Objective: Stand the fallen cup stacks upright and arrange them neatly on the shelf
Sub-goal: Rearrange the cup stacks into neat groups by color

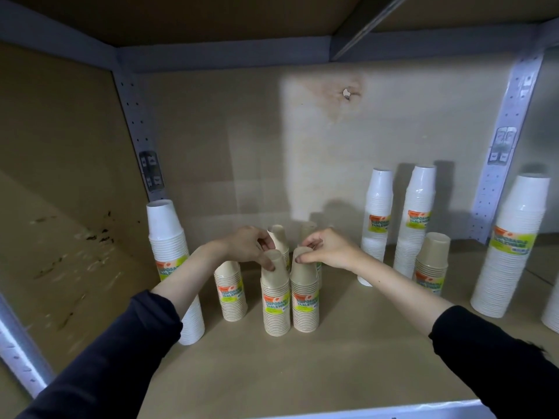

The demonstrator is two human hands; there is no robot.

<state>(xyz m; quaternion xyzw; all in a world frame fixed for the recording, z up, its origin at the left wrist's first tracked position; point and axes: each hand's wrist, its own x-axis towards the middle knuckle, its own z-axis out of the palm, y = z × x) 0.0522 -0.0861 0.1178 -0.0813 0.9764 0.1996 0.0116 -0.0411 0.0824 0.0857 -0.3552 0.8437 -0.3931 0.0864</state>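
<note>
Two short beige cup stacks stand upright side by side mid-shelf: the left one (276,300) and the right one (305,297). My left hand (251,247) pinches the top of the left stack. My right hand (328,249) pinches the top of the right stack. Behind them two more beige stacks (279,237) stand upright, partly hidden by my hands. Another beige stack (231,291) stands just to the left. All carry green and orange labels.
A tall white stack (169,255) stands at far left beside my left forearm. At the right stand two tall white stacks (378,213) (416,219), a short beige stack (431,261) and a wide white stack (511,246). The shelf board (272,373) ends in a metal front edge.
</note>
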